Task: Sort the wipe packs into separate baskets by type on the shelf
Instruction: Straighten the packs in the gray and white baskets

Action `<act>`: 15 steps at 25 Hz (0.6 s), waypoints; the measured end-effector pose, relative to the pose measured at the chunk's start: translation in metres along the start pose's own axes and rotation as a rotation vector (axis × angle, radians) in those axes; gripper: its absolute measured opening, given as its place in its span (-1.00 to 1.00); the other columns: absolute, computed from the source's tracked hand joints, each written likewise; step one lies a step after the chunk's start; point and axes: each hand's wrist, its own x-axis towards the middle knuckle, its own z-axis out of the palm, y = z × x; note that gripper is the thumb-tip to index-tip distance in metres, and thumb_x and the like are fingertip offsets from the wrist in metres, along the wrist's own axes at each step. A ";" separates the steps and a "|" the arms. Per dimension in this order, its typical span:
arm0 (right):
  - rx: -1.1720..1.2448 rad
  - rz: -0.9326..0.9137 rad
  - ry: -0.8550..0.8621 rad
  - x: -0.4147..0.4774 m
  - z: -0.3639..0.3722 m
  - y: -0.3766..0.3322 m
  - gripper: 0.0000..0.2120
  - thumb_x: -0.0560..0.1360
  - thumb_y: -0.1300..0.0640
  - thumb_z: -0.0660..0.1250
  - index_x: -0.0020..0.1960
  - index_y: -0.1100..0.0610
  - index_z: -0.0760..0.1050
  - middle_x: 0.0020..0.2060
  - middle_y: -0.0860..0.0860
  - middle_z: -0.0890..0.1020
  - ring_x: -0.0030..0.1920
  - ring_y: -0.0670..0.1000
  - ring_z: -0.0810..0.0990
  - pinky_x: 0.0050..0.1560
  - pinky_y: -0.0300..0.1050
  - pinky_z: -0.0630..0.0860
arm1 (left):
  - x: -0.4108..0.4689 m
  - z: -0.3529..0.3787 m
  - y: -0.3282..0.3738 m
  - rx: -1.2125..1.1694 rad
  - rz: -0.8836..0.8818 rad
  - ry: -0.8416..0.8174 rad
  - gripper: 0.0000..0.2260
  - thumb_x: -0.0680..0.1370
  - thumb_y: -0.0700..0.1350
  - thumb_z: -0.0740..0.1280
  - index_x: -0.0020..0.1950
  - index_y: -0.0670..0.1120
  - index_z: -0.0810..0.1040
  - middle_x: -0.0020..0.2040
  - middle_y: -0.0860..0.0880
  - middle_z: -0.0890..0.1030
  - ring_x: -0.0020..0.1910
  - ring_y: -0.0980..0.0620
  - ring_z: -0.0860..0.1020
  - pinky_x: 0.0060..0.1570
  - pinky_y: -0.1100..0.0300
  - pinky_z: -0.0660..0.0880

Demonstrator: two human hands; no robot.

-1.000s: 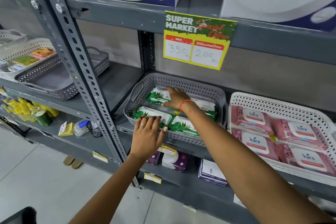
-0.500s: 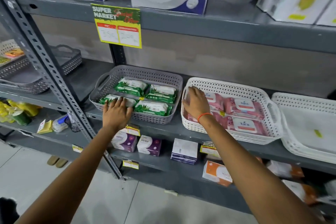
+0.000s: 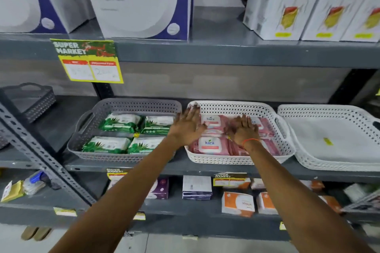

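Only the head view here, looking down at a grey metal shelf (image 3: 226, 167) with three baskets in a row.

The grey basket (image 3: 123, 107) on the left holds four green wipe packs (image 3: 120, 122) in a two-by-two grid. All lie flat, label side up, long axis running left to right along the shelf. Neither hand touches them; they sit just left of the left hand.

The white basket (image 3: 236, 159) in the middle holds the pink wipe packs (image 3: 209, 145), the ones with "kara" on the white label. These also lie flat with the long axis left to right, and the label text reads upright from the person's side. Looks like a two-by-two grid as well, though the right-hand packs are mostly covered.

The left hand (image 3: 188, 127) is open and flat, fingers together and pointing toward the back of the shelf. It lies across the gap between the two baskets, with the fingertips at the white basket's back left corner and the thumb side against the back left pink pack. The right hand (image 3: 243, 129) is also flat, palm down, fingers slightly spread, pressing on the pink packs in the right half of the basket. Neither hand pinches or grips anything.

The second white basket (image 3: 337, 165) on the far right has just a small yellow sticker (image 3: 328, 141) on its floor.

A yellow and green price sign (image 3: 88, 61) hangs off the shelf edge above the grey basket.
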 end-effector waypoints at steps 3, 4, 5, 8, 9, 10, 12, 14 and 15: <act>-0.018 0.027 -0.037 0.004 -0.003 0.017 -0.34 0.60 -0.12 -0.01 0.55 0.14 -0.20 0.56 0.09 -0.20 0.56 0.12 -0.17 0.56 0.17 -0.11 | 0.035 0.022 0.030 0.025 0.015 -0.174 -0.37 0.59 0.23 -0.10 0.54 -0.04 -0.22 0.54 0.00 -0.25 0.50 0.00 -0.23 0.43 -0.02 -0.26; -0.027 0.032 -0.053 0.006 -0.004 0.022 -0.35 0.61 -0.12 -0.03 0.55 0.12 -0.21 0.56 0.08 -0.21 0.56 0.12 -0.17 0.56 0.18 -0.11 | 0.044 0.028 0.034 0.021 -0.008 -0.236 -0.37 0.58 0.25 -0.09 0.54 -0.01 -0.20 0.54 0.01 -0.25 0.50 -0.03 -0.23 0.44 -0.05 -0.25; -0.027 0.035 -0.067 0.008 -0.003 0.026 -0.35 0.61 -0.13 -0.03 0.55 0.10 -0.22 0.56 0.08 -0.22 0.56 0.13 -0.17 0.55 0.19 -0.13 | 0.051 0.034 0.035 0.017 -0.031 -0.284 -0.37 0.57 0.28 -0.09 0.54 0.03 -0.18 0.54 0.01 -0.25 0.51 -0.07 -0.23 0.44 -0.09 -0.24; 0.000 0.039 -0.096 0.013 0.004 0.025 -0.36 0.60 -0.12 -0.04 0.54 0.08 -0.24 0.55 0.10 -0.26 0.55 0.14 -0.23 0.53 0.20 -0.17 | 0.058 0.047 0.034 0.010 -0.045 -0.320 -0.36 0.54 0.34 -0.09 0.54 0.10 -0.15 0.54 0.01 -0.24 0.50 -0.13 -0.21 0.43 -0.19 -0.19; 0.004 0.047 -0.099 0.013 0.007 0.023 -0.36 0.60 -0.11 -0.04 0.54 0.08 -0.25 0.54 0.11 -0.26 0.55 0.14 -0.24 0.54 0.20 -0.18 | 0.058 0.049 0.034 0.022 -0.040 -0.320 -0.35 0.53 0.35 -0.10 0.54 0.11 -0.15 0.54 0.01 -0.25 0.50 -0.14 -0.21 0.43 -0.19 -0.19; -0.001 0.052 -0.100 0.014 0.009 0.022 -0.35 0.60 -0.11 -0.04 0.54 0.09 -0.26 0.54 0.12 -0.27 0.55 0.14 -0.25 0.54 0.20 -0.18 | 0.057 0.049 0.034 0.031 -0.045 -0.325 -0.35 0.53 0.35 -0.11 0.53 0.11 -0.16 0.54 0.01 -0.25 0.50 -0.14 -0.22 0.42 -0.19 -0.21; -0.015 0.065 -0.128 0.015 0.003 0.021 -0.33 0.60 -0.12 -0.02 0.54 0.08 -0.27 0.54 0.12 -0.28 0.55 0.15 -0.24 0.54 0.21 -0.20 | 0.058 0.047 0.035 0.065 -0.058 -0.349 -0.35 0.53 0.36 -0.13 0.53 0.10 -0.17 0.54 0.00 -0.25 0.50 -0.14 -0.22 0.43 -0.19 -0.22; 0.009 0.088 -0.166 0.013 -0.009 0.014 -0.34 0.60 -0.12 -0.03 0.54 0.08 -0.27 0.54 0.12 -0.26 0.56 0.15 -0.20 0.55 0.23 -0.20 | 0.058 0.035 0.033 0.115 -0.050 -0.320 -0.36 0.54 0.34 -0.15 0.54 0.08 -0.16 0.55 -0.02 -0.22 0.51 -0.12 -0.18 0.44 -0.17 -0.20; 0.030 0.082 -0.138 0.011 -0.015 0.003 -0.36 0.61 -0.11 -0.05 0.54 0.09 -0.26 0.55 0.12 -0.24 0.56 0.14 -0.20 0.54 0.23 -0.20 | 0.057 0.028 0.028 0.131 -0.048 -0.266 -0.38 0.56 0.30 -0.16 0.54 0.05 -0.16 0.55 -0.03 -0.21 0.51 -0.09 -0.17 0.45 -0.15 -0.19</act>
